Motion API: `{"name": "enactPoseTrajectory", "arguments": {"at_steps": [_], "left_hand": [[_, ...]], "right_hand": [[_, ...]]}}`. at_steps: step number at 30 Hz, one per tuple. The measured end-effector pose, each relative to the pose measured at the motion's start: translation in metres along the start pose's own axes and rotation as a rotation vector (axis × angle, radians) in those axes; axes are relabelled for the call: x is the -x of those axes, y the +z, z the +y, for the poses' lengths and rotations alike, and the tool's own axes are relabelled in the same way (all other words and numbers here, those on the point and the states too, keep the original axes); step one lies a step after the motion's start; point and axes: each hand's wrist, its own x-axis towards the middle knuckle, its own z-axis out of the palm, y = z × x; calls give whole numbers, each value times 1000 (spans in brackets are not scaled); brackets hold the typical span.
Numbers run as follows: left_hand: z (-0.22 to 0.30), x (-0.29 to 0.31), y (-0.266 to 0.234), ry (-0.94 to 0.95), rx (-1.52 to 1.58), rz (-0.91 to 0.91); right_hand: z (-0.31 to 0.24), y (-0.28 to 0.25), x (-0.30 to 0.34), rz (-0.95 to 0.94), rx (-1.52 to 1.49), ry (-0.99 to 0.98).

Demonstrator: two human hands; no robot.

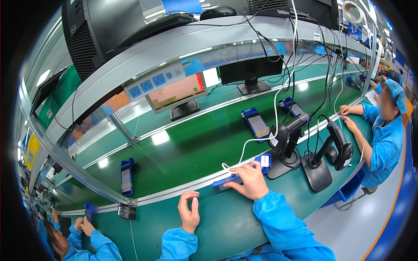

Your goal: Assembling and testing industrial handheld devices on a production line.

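Blue handheld device (220, 182) lies directly beneath the right hand (250, 180), at the far edge of the green surface (230, 224) and just beside the metal rail (167, 192). Its long axis runs from 8 o'clock to 2 o'clock, so it slants across the front of the person. The 8 o'clock end shows past the right thumb with a yellow band around it; the 2 o'clock end, with a white label, comes out beyond the knuckles.

The right hand is clearly the nearer of the 2. Its grip sits over the device, thumb on the near side and forefinger toward the far side, but I cannot tell whether they pinch it or only rest there. A white cable (260, 139) loops down beside that forefinger; whether it touches is unclear.

The left hand (189, 213) is bare, its fingers curled and its grip spread, and from it the device's close end lies at 2 o'clock, a little apart. A black scanner on a stand (285, 139) rises at 1 o'clock from the right hand.
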Motion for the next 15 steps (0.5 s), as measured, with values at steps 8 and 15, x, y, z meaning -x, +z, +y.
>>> {"name": "enactPoseTrajectory", "arguments": {"at_steps": [8,15], "left_hand": [[-2,-2,0,5,-5,-15],[3,-1,-1,-5,-38,-50]], "right_hand": [[26,-11,-2,-46,38,61],[20,-4,2,-74,41,54]]}}
